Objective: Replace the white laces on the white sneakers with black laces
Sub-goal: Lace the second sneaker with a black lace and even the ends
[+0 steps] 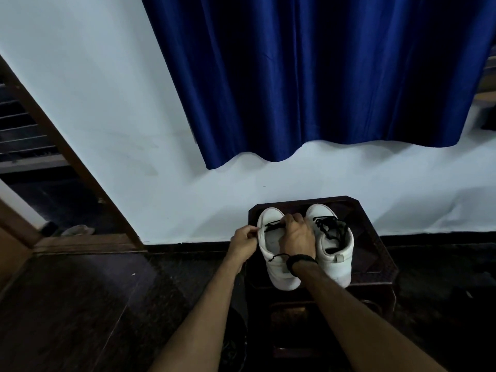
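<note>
Small dark wooden table pushed against a white wall, big blue curtain hanging above, dark floor. Two white sneakers sit on it side by side, toes to the wall. The right one's already got its black lace. Left hand pinches the left sneaker's edge; right hand is curled down over it, gripping the other black lace.

Looks like a home room: blue curtain on a pale painted wall beyond the hands, wooden door frame to their left, small dark wooden stool under them, dark polished floor.
</note>
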Demonstrator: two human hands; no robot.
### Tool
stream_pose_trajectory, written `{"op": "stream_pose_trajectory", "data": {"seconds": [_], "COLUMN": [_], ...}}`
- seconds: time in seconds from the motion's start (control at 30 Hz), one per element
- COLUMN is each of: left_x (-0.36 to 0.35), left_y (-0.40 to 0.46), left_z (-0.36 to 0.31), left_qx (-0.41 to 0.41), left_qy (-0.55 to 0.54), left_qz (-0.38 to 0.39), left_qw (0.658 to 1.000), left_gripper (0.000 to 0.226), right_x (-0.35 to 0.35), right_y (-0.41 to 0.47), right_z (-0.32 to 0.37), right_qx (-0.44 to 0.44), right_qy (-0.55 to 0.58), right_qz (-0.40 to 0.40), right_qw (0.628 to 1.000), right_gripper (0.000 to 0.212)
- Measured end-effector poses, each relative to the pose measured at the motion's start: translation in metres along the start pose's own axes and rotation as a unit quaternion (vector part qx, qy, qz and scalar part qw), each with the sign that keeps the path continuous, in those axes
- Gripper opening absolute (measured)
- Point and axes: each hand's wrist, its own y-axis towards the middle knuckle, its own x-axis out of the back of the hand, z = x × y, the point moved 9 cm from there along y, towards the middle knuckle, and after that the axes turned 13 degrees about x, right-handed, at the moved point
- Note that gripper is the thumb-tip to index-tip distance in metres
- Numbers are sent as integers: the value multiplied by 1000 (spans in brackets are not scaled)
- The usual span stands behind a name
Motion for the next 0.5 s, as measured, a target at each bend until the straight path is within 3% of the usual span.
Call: {"op": "stream_pose_trajectory", "data": {"seconds": [0.13,0.33,0.43,0.5], "left_x": [16,68,75,70], "left_y": [2,-5,-21,-39], "left_z": [-2,-5,-16,-33], "left_qx": [-11,79,121,133], "left_qy": [-24,-128,-171,-217], "left_qz": [-48,-76,18,109], "left_qw": [998,986,978,961], "left_gripper": [13,20,30,32], "right_x": [-1,-6,6,21], "right_y": [1,1,0,-1], "right_z": [-1,-2,2,16], "right_qx": [0,-2,1,59], "right_qy": [-8,18,16,-6], "right_qz": [-5,11,-8,-48], "right_qw": [1000,1000,1000,997], "right_gripper": [36,39,43,34]}}
